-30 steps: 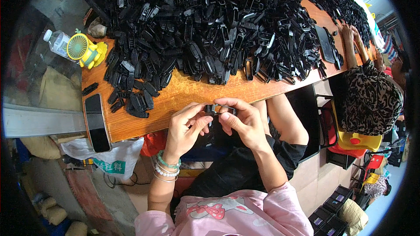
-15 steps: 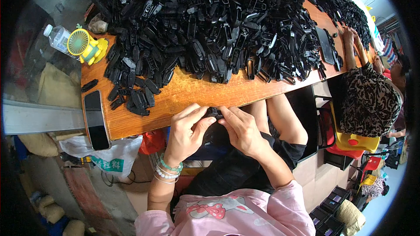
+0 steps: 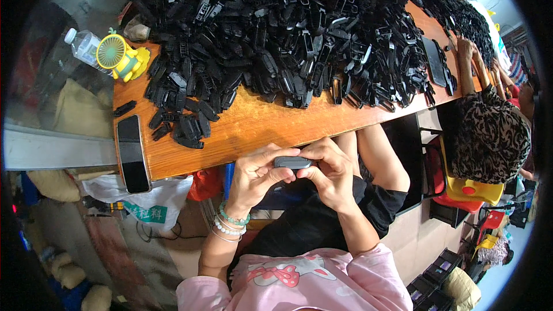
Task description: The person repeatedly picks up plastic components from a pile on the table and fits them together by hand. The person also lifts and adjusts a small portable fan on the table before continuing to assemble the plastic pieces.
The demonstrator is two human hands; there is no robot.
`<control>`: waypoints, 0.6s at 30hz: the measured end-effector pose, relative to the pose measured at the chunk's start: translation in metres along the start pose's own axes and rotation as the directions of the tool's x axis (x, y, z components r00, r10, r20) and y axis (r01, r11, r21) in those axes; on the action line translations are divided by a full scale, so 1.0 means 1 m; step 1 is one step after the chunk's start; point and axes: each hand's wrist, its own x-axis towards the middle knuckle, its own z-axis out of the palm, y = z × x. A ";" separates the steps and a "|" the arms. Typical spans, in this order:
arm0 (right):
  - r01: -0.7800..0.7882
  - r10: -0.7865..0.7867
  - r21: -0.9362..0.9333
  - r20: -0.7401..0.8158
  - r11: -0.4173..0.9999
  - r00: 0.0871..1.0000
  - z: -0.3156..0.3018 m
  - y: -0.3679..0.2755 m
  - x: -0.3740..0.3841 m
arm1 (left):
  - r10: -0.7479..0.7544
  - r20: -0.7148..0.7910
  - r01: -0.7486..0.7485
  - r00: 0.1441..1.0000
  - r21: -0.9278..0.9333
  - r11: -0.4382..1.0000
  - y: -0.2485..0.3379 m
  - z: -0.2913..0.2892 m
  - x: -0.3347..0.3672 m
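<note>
Between my two hands, just off the table's front edge, is a small dark oblong plastic part (image 3: 292, 163) with rounded ends. My left hand (image 3: 257, 173) pinches its left end between thumb and fingers. The right end is gripped in the same way by my right hand (image 3: 329, 171). A broad smooth face of the part shows; its ends are partly hidden by the fingertips. Beyond my hands, a large heap of black plastic parts (image 3: 271, 40) covers most of the wooden table (image 3: 236, 129).
At the table's left lie a phone (image 3: 133, 152) and a lone black part (image 3: 125, 108). Behind them stand a yellow-green small fan (image 3: 118, 57) and a plastic bottle (image 3: 86, 46). A person in a patterned top (image 3: 489, 135) sits to the right, arms on the table.
My hands have moved slightly right and down. The plastic part is turned, so its broad grey-black face now shows between my fingers.
</note>
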 end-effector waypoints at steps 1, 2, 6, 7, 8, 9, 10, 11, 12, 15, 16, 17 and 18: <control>-0.027 0.027 0.005 -0.010 1.000 1.000 0.000 0.000 -0.001 | 0.071 0.013 -0.072 0.997 0.199 0.977 0.002 -0.003 0.000; -0.023 0.023 0.007 -0.008 1.000 1.000 -0.001 0.000 -0.001 | 0.138 0.039 -0.142 0.990 0.388 0.910 0.004 -0.007 -0.001; -0.245 0.286 -0.173 0.287 0.954 0.914 -0.007 0.002 -0.001 | 0.477 -0.133 -0.051 0.869 0.934 0.355 0.019 -0.042 -0.006; -0.230 0.303 -0.230 0.369 0.946 0.878 -0.008 -0.002 -0.001 | 0.501 -0.188 0.032 0.845 0.952 0.303 0.024 -0.062 -0.002; -0.201 0.281 -0.247 0.350 0.948 0.894 -0.009 -0.003 0.000 | 0.498 -0.197 0.108 0.845 0.973 0.202 0.026 -0.082 0.003; -0.158 0.231 -0.256 0.287 0.954 0.930 -0.010 -0.002 0.003 | 0.450 -0.193 0.161 0.872 0.981 0.108 0.025 -0.100 0.006; -0.019 0.102 -0.379 0.200 0.925 0.974 -0.014 0.001 0.009 | 0.383 -0.190 0.189 0.904 0.981 0.043 0.024 -0.111 0.008; 0.103 -0.043 -0.505 0.130 0.857 0.991 -0.021 0.004 0.016 | 0.314 -0.193 0.211 0.930 0.977 -0.025 0.023 -0.116 0.010; 0.027 -0.038 -0.572 -0.007 0.820 0.999 -0.031 0.011 0.024 | 0.325 -0.157 0.162 0.932 0.987 0.011 0.019 -0.113 0.017; -0.055 -0.181 -0.769 -0.219 0.637 0.959 -0.039 0.023 0.052 | 0.348 -0.148 0.133 0.926 0.989 0.068 0.011 -0.096 0.021; -0.094 -0.159 -0.798 -0.231 0.595 0.960 -0.042 0.025 0.059 | 0.356 -0.143 0.125 0.923 0.989 0.072 0.008 -0.087 0.024; -0.092 -0.162 -0.799 -0.231 0.595 0.959 -0.043 0.026 0.063 | 0.365 -0.139 0.120 0.921 0.990 0.076 0.005 -0.077 0.028; -0.127 -0.144 -0.836 -0.238 0.534 0.961 -0.043 0.030 0.065 | 0.397 -0.131 0.099 0.908 0.990 0.101 -0.001 -0.067 0.032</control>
